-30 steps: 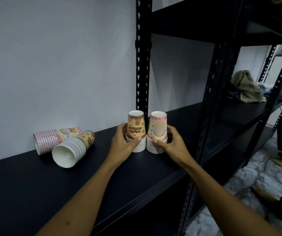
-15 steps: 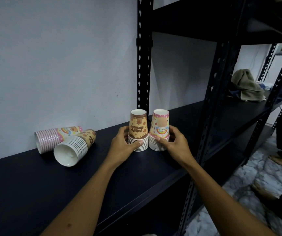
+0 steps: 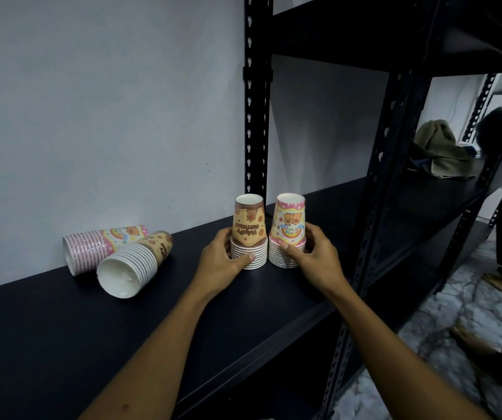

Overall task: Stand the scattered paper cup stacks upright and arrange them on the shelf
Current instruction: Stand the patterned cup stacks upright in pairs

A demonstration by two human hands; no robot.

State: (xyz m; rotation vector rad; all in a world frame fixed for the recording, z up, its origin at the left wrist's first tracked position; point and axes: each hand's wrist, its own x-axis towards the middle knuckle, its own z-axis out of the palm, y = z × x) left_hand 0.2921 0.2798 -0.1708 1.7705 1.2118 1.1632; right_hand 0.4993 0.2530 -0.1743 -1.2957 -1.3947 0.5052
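Two paper cup stacks stand rims-down, side by side, on the black shelf (image 3: 61,322). My left hand (image 3: 219,262) grips the brown stack (image 3: 249,225) at its lower rims. My right hand (image 3: 313,259) grips the pink stack (image 3: 289,222) the same way. The two stacks almost touch. Further left, a second pink stack (image 3: 101,244) lies on its side against the wall. In front of it a second brown stack (image 3: 134,265) lies tipped over, its open mouth facing me.
A black perforated upright (image 3: 255,101) rises just behind the standing stacks, and another upright (image 3: 374,207) stands at the shelf's front right. An upper shelf hangs overhead. Folded cloth (image 3: 437,153) lies on the shelf far right. Marble floor shows below.
Both hands shifted the two standing stacks slightly back and closer together. The pink stack has turned, showing a different part of its print. The lying stacks have not moved.
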